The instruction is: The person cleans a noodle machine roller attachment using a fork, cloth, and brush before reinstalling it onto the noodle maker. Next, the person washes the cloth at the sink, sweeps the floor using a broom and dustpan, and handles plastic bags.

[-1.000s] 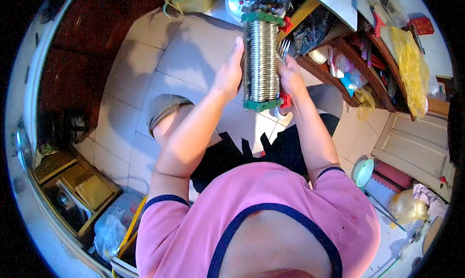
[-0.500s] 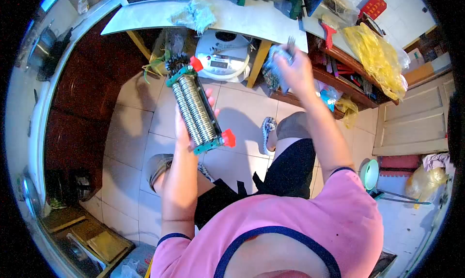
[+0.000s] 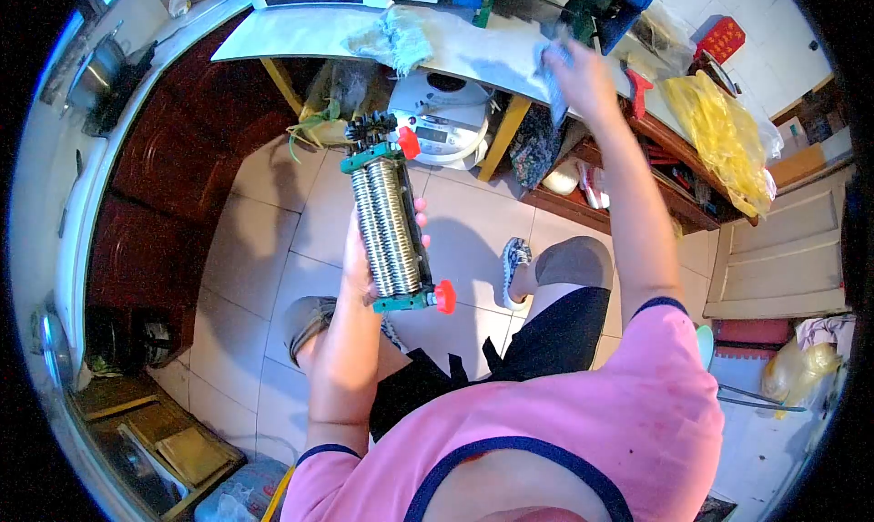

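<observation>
My left hand [image 3: 356, 260] holds the roller unit of a noodle machine [image 3: 386, 229] upright over the floor. It has ridged metal rollers, green end plates, dark gears at the top and two red knobs on its right side. Fingertips show along its right edge; the rest of the grip is hidden behind it. My right hand [image 3: 584, 81] is at the table's front right edge, fingers closed around a blue-grey cloth [image 3: 553, 87] that hangs down, slightly blurred. A pale blue-green rag [image 3: 393, 41] lies on the white table [image 3: 291, 32], apart from both hands.
Beneath the table stands a white rice cooker [image 3: 439, 126], near a wooden leg [image 3: 503, 138]. A blue crate [image 3: 637, 8] is at the back right. A red-handled tool [image 3: 638, 92] and a yellow plastic bag [image 3: 715, 140] lie on the shelf unit at right.
My right hand has moved up and right with the cloth, to the table edge. The roller unit in my left hand has shifted slightly right and down and stands more upright.
</observation>
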Demonstrator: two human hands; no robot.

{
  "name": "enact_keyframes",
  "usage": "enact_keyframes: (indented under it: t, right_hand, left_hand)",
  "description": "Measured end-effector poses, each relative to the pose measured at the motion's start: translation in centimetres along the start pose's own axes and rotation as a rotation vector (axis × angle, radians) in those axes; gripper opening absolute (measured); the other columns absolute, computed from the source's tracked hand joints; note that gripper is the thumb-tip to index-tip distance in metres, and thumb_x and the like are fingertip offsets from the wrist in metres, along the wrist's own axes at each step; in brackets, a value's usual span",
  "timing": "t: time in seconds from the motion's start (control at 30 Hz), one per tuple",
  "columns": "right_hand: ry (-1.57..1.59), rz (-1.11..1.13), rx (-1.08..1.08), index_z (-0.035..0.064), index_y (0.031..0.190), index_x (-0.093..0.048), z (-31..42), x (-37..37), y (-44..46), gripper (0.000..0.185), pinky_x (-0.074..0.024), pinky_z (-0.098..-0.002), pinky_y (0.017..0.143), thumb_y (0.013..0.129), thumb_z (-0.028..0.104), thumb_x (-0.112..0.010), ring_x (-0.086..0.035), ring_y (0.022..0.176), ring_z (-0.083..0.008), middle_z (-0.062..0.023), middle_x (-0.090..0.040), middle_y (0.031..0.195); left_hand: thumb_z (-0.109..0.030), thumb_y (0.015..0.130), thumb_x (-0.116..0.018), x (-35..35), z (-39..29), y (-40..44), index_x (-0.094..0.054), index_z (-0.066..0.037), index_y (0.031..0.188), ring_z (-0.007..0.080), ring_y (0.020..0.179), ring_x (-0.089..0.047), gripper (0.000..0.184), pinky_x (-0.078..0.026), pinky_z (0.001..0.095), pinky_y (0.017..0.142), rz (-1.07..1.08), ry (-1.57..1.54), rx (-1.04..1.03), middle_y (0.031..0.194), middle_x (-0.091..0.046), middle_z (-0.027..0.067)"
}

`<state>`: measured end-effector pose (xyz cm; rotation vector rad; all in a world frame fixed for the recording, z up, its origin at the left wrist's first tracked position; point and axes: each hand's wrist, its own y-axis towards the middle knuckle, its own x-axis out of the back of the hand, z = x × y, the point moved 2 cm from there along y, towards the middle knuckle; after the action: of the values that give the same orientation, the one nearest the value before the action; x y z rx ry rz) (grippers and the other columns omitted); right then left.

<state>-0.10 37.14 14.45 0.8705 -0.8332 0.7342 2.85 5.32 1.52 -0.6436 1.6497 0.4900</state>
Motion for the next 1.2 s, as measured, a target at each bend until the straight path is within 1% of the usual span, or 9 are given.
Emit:
enact_keyframes:
  t: [0.1, 0.2, 0.33, 0.53, 0.63, 0.73, 0.8, 0.93, 1.2]
  right_hand:
    - [-0.002, -0.053, 0.003, 0.0131, 0.103, -0.061, -2.5, -1.4, 6.4, 0.040, -0.0460, -0.0429, 0.077, 0.082, 0.045, -0.049, -0.059, 0.091, -0.0341, -0.0165, -0.062, 0.098]
    - [-0.246, 0.202, -0.076, 0.0120, 0.107, -0.060, -4.7, -7.2, 10.0, 0.042, -0.0446, -0.0435, 0.082, 0.083, 0.044, -0.047, -0.057, 0.097, -0.0331, -0.0171, -0.058, 0.108]
    - [-0.219, -0.014, 0.345, 0.0170, 0.109, -0.060, -1.7, -11.9, 8.4, 0.033, -0.0417, -0.0415, 0.088, 0.085, 0.034, -0.047, -0.052, 0.101, -0.0333, -0.0167, -0.054, 0.110]
    - [-0.114, 0.515, 0.768, 0.0097, 0.093, -0.058, 6.7, -7.6, -5.1, 0.017, -0.0494, -0.0409, 0.068, 0.077, 0.014, -0.053, -0.059, 0.083, -0.0309, -0.0146, -0.057, 0.091]
    - [0.024, 0.578, 0.675, 0.0040, 0.103, -0.053, 6.0, -5.1, -9.1, 0.024, -0.0478, -0.0407, 0.072, 0.082, 0.014, -0.053, -0.059, 0.084, -0.0317, -0.0170, -0.058, 0.093]
    - [0.445, 0.529, 0.122, 0.0059, 0.109, -0.051, 2.4, -3.9, -8.6, 0.025, -0.0460, -0.0335, 0.078, 0.087, 0.018, -0.051, -0.060, 0.084, -0.0243, -0.0162, -0.059, 0.095]
    - [0.458, 0.348, 0.123, 0.0067, 0.109, -0.048, 0.1, -3.1, -8.0, 0.029, -0.0478, -0.0404, 0.071, 0.087, 0.026, -0.049, -0.060, 0.082, -0.0357, -0.0221, -0.060, 0.089]
    - [-0.093, 0.025, 0.201, 0.0123, 0.109, -0.049, -0.8, 1.7, -4.1, 0.029, -0.0459, -0.0476, 0.069, 0.090, 0.032, -0.038, -0.059, 0.082, -0.0388, -0.0215, -0.061, 0.088]
    - [0.136, 0.499, 0.194, 0.0046, 0.108, -0.051, 0.7, -5.6, -10.1, 0.039, -0.0448, -0.0439, 0.077, 0.090, 0.036, -0.038, -0.058, 0.089, -0.0359, -0.0234, -0.059, 0.096]
  left_hand:
    - [-0.039, 0.092, -0.030, 0.1, -0.1, -0.2, -0.042, -0.001, 0.120, 0.0299, 0.085, -0.061, 0.048, -0.054, 0.0463, 0.072, -0.009, -0.051, 0.012, 0.105, -0.055, 0.0223]
    - [-0.040, 0.092, -0.030, 0.6, -0.3, 0.2, -0.042, 0.001, 0.117, 0.0307, 0.086, -0.060, 0.050, -0.056, 0.0452, 0.068, 0.005, -0.109, 0.045, 0.104, -0.054, 0.0229]
    - [-0.042, 0.092, -0.029, 0.1, -0.4, 0.2, -0.043, 0.001, 0.118, 0.0299, 0.085, -0.060, 0.051, -0.055, 0.0446, 0.068, -0.036, -0.038, -0.003, 0.105, -0.054, 0.0226]
    - [-0.043, 0.092, -0.029, -0.1, -0.6, 0.2, -0.043, -0.004, 0.121, 0.0296, 0.086, -0.060, 0.051, -0.054, 0.0462, 0.071, -0.011, -0.040, -0.015, 0.106, -0.055, 0.0213]
    - [-0.042, 0.092, -0.030, 0.2, -0.8, 0.0, -0.041, -0.004, 0.122, 0.0296, 0.090, -0.058, 0.050, -0.054, 0.0465, 0.071, -0.001, -0.026, 0.000, 0.108, -0.053, 0.0221]
    - [-0.041, 0.092, -0.030, 0.2, -0.6, -0.1, -0.040, -0.003, 0.123, 0.0301, 0.089, -0.058, 0.050, -0.053, 0.0464, 0.072, 0.039, -0.040, -0.008, 0.109, -0.052, 0.0230]
    - [-0.041, 0.092, -0.031, 0.1, -0.5, -0.2, -0.039, -0.004, 0.125, 0.0306, 0.091, -0.057, 0.050, -0.053, 0.0466, 0.073, 0.044, -0.051, 0.002, 0.110, -0.051, 0.0232]
    - [-0.041, 0.092, -0.031, -0.2, -0.1, -0.2, -0.039, -0.004, 0.124, 0.0307, 0.092, -0.057, 0.050, -0.053, 0.0471, 0.074, 0.075, -0.058, 0.007, 0.110, -0.051, 0.0228]
    - [-0.044, 0.091, -0.030, 0.1, -0.2, -0.3, -0.038, -0.004, 0.126, 0.0295, 0.088, -0.059, 0.053, -0.054, 0.0458, 0.072, -0.013, -0.029, 0.036, 0.110, -0.052, 0.0231]
